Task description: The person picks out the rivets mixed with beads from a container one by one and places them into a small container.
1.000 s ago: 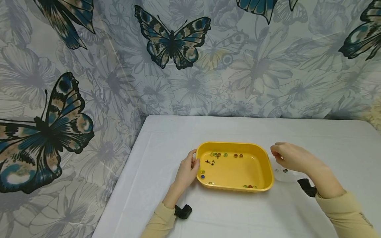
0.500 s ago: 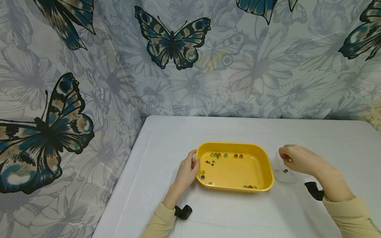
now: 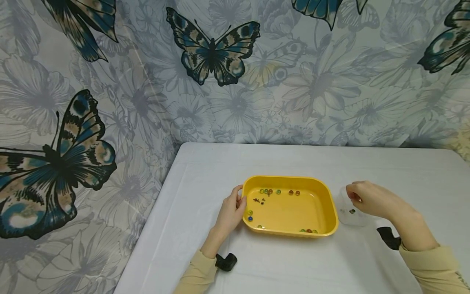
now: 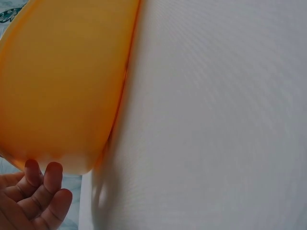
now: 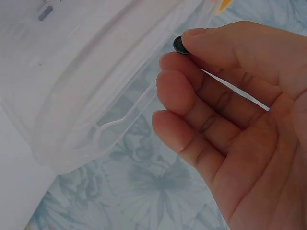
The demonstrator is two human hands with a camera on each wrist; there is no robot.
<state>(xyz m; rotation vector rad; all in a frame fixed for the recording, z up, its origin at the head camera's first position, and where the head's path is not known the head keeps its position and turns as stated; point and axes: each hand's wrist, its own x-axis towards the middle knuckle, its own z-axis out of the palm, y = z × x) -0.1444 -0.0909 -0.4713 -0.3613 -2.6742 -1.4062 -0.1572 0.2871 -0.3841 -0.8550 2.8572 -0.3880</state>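
Left hand (image 3: 231,208) grips the yellow tray (image 3: 286,211) at its nine o'clock end; the right hand (image 3: 378,200) pinches a small dark disc (image 5: 179,46) near the rim of the clear box (image 5: 76,110). White table (image 3: 286,265) leaves room at the tray's twelve and six o'clock. The tray seems light and stiff, best held by its rim. Close by at three o'clock, the box looks thin and flexible. Round beads (image 3: 291,192) would likely roll. The disc, probably hard and slippery, suits a fingertip pinch.

Yellow rect tray (image 3: 282,210) sits flat, clear box (image 3: 355,219) at its 3 o'clock, sm dk disc (image 5: 180,45) pinched nr box.
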